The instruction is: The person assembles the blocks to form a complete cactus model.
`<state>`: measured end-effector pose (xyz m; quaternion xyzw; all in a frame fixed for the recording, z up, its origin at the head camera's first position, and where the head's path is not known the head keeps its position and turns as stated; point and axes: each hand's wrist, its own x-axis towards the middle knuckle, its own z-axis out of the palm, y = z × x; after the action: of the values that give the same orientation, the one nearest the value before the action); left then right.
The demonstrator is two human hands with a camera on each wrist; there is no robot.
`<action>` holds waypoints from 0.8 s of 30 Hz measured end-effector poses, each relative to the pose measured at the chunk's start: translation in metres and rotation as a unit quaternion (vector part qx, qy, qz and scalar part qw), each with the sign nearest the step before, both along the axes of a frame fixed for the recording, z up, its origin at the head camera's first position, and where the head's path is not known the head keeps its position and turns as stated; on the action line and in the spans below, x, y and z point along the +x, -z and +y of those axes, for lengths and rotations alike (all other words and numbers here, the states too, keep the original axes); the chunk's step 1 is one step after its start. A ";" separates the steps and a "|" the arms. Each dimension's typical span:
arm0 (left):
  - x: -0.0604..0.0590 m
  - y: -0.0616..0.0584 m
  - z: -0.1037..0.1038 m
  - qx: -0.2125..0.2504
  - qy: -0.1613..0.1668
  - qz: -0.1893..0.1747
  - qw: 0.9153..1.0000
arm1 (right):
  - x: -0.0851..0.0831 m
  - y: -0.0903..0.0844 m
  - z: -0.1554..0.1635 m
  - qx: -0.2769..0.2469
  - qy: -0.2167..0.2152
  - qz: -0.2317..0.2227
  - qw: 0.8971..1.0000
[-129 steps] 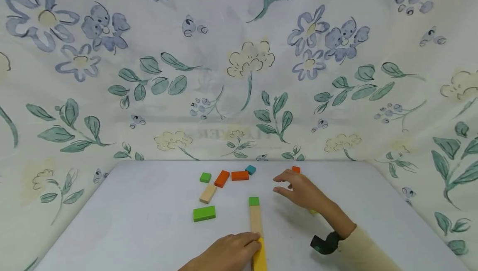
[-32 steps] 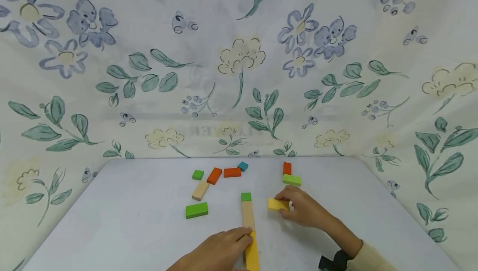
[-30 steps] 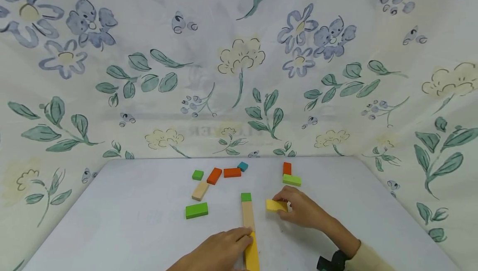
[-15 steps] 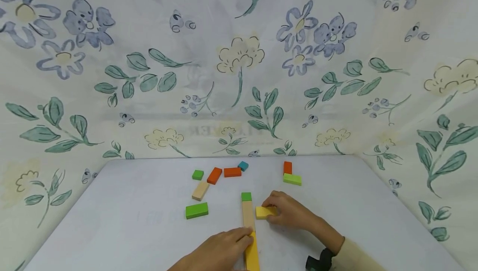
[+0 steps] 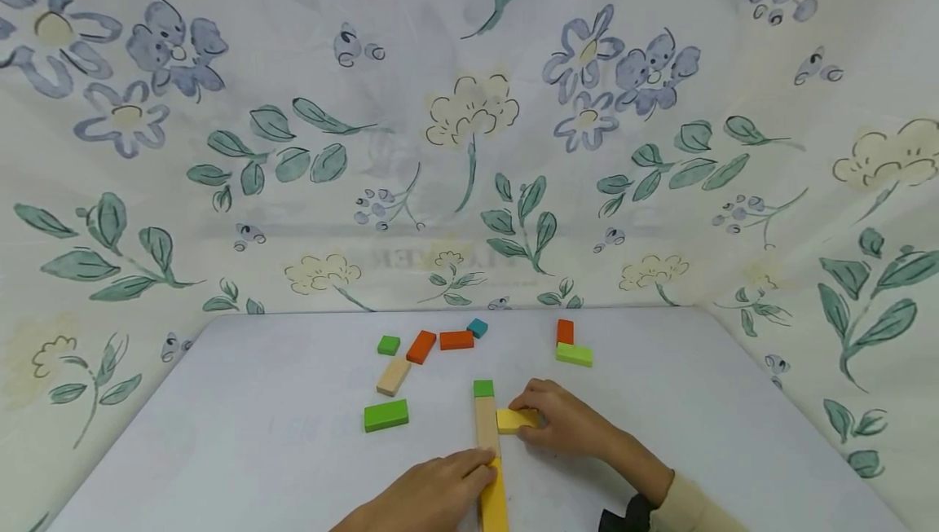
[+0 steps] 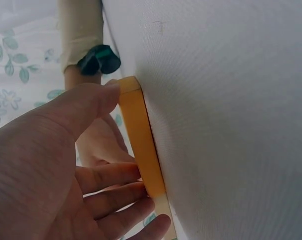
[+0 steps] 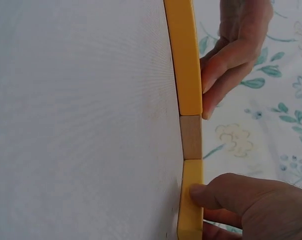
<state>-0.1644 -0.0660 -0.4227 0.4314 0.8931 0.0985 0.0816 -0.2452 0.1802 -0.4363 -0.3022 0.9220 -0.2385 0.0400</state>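
A line of blocks runs away from me: a long yellow block (image 5: 495, 507), a plain wooden block (image 5: 487, 418) and a green block (image 5: 483, 388) at the far end. My left hand (image 5: 433, 490) holds the long yellow block; in the left wrist view its thumb is at the near end and the fingertips (image 6: 133, 171) lie along the side. With thumb and fingers, my right hand (image 5: 568, 419) pinches a shorter yellow block (image 5: 508, 421). That block lies crosswise, its end against or very near the wooden block's right side. The right wrist view also shows this shorter yellow block (image 7: 189, 222).
Left of the line lie a green block (image 5: 385, 415), a wooden block (image 5: 394, 375), a small green block (image 5: 389, 345), two orange blocks (image 5: 456, 340) and a blue block (image 5: 478, 327). Back right are an orange block (image 5: 565, 331) and a lime block (image 5: 575, 354). A flowered cloth (image 5: 469, 190) hangs behind.
My right hand, holding nothing at first, has taken the shorter yellow block and brought it left and nearer, up to the wooden block. The left hand keeps to the long yellow block.
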 end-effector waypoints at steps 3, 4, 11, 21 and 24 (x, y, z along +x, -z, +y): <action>-0.001 0.001 -0.001 0.004 0.006 0.006 1.000 | 0.000 -0.001 0.001 0.000 -0.001 -0.005 1.000; -0.001 0.001 -0.001 0.005 0.006 0.006 1.000 | -0.001 -0.001 0.001 0.000 -0.002 -0.006 1.000; -0.004 0.003 0.001 0.006 0.013 0.019 1.000 | 0.000 -0.002 0.005 -0.005 -0.002 -0.010 1.000; -0.006 0.008 0.002 0.009 0.027 0.034 0.999 | 0.000 -0.001 0.003 -0.006 0.000 -0.023 1.000; -0.007 0.008 0.001 0.003 0.023 0.030 0.999 | 0.000 -0.002 0.001 -0.002 0.003 -0.023 1.000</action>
<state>-0.1710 -0.0651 -0.4304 0.4545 0.8848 0.0864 0.0561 -0.2455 0.1811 -0.4345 -0.2942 0.9212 -0.2476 0.0596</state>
